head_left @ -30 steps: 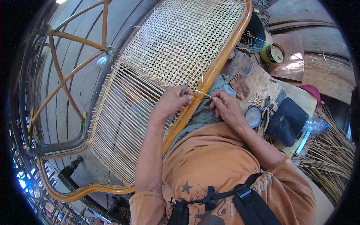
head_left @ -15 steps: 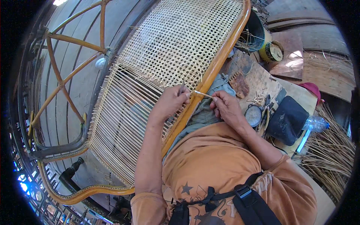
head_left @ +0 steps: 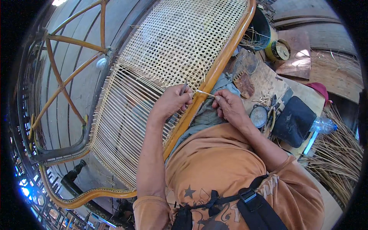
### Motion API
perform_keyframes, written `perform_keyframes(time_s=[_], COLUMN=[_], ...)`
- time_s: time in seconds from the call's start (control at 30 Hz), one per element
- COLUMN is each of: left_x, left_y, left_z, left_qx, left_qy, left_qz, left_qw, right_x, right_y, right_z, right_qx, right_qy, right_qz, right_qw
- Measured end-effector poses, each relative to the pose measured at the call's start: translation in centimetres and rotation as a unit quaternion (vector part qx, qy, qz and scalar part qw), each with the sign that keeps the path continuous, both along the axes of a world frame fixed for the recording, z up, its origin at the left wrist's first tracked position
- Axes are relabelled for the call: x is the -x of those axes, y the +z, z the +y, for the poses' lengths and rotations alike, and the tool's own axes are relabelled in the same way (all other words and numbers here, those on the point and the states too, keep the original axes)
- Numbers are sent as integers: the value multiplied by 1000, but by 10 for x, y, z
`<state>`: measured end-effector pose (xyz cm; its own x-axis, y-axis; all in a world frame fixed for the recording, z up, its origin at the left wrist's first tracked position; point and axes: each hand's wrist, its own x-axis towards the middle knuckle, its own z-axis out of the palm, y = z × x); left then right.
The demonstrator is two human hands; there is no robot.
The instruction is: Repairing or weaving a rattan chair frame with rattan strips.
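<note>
Two hands: barely shifted since a second ago.
Left hand [head_left: 172, 101]: closed around thin dark tool [head_left: 184, 87], on woven cane panel [head_left: 180, 42].
Right hand [head_left: 229, 106]: pinching pale cane strand [head_left: 205, 92], taut as before.

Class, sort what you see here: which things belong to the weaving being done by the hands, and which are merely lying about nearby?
In use:
left hand holding a thin tool
right hand pinching the cane strand
woven cane panel
rattan frame

Lying about:
black pouch
plastic bottle
round tin
loose cane bundle
</note>
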<state>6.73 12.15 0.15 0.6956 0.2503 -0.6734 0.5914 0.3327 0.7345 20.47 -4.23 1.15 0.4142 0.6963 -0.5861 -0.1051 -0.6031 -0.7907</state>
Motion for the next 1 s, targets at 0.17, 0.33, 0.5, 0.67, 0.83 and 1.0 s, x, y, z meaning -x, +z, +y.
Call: perform_keyframes(time_s=[0.17,0.33,0.5,0.67,0.83,1.0], left_x=[-2,-5,-16,-27,-34,-23], left_y=[-5,1,6,4,7,12], left_z=[-3,-1,7,5,5,7], left_qx=[-24,8,0,-55,-83,-45], left_qy=[-2,10,-27,-51,-86,-25], left_qz=[4,45,106,154,178,145], left_qw=[1000,999,994,985,977,988], right_x=[-1,-8,-20,-41,-60,-69], right_y=[-3,1,3,20,15,12], right_z=[-6,-12,-23,-37,-51,-57], right_qx=[-45,-50,-96,-145,-145,-161], right_qy=[-7,-43,-105,-143,-188,-233], right_qz=[53,90,130,113,129,120], right_qw=[998,994,981,972,963,952])
